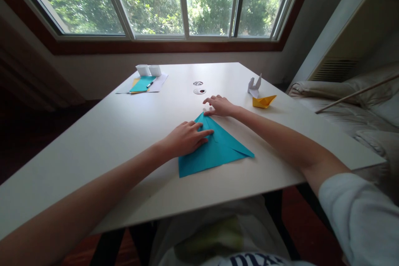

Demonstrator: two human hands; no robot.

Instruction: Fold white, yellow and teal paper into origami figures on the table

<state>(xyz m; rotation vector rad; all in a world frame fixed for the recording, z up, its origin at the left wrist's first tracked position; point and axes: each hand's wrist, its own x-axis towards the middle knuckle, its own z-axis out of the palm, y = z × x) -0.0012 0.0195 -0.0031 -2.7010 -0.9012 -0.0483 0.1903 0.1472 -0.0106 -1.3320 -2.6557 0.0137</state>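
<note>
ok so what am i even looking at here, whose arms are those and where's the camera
The camera sits on a person's head, looking forward and down, so both bare arms are that person's own. On the white table lies a teal paper sheet folded into a triangle. The left hand presses flat on it; the right hand has its fingers at the top corner. Neither hand lifts anything. Further back are a yellow folded paper boat, a white folded paper figure and some loose papers with a pen.

On my desk (124, 133) I count one blue folded sheet (215, 149), two finished paper figures, one white (254, 85) and one yellow (263, 101), and one pen (150, 84).
</note>
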